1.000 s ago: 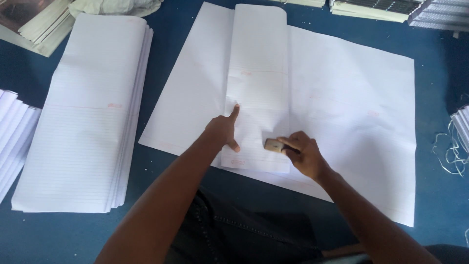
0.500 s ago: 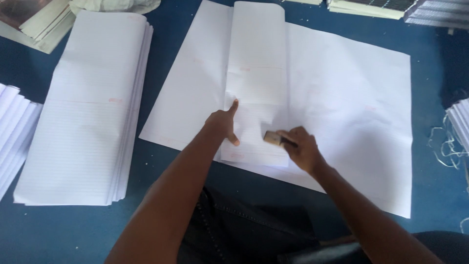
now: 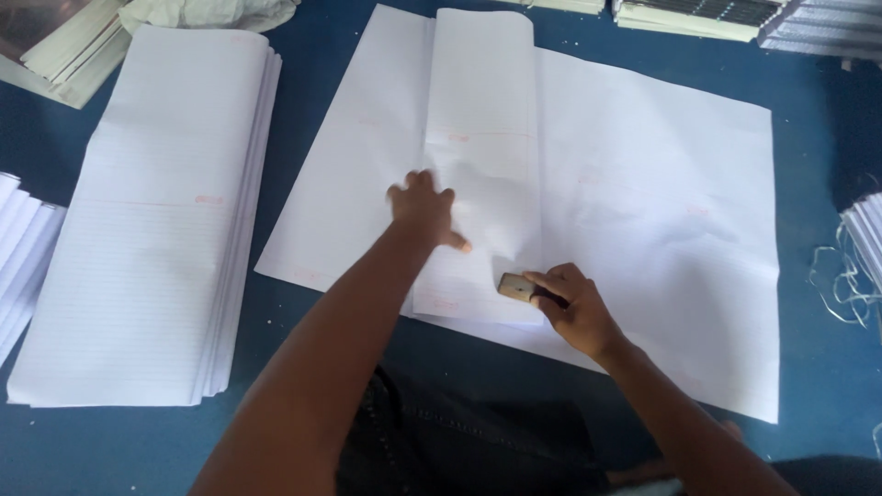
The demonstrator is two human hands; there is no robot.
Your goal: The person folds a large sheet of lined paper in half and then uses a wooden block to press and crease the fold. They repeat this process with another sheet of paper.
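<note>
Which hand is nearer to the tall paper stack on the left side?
Left. The left hand rests on the folded sheet, right of the stack. The right hand is farther right, holding a small block.

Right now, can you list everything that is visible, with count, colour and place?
Large sheet: one, white, spread on the blue surface at centre.
Folded sheet: one, white, lying lengthwise on the large sheet.
Ruled paper stack: one, white, left of the large sheet.
Smaller paper stack: one, white, at the left edge.
Crumpled paper: one, whitish, top left.
Flat bundles: several, pale, along the top edge.
Loose thread: a tangle, whitish, right edge.
Small block tool: one, tan, at the folded sheet's lower right edge.
Left hand: flat, fingers spread, on the folded sheet.
Right hand: grip closed on the small block tool.
</note>
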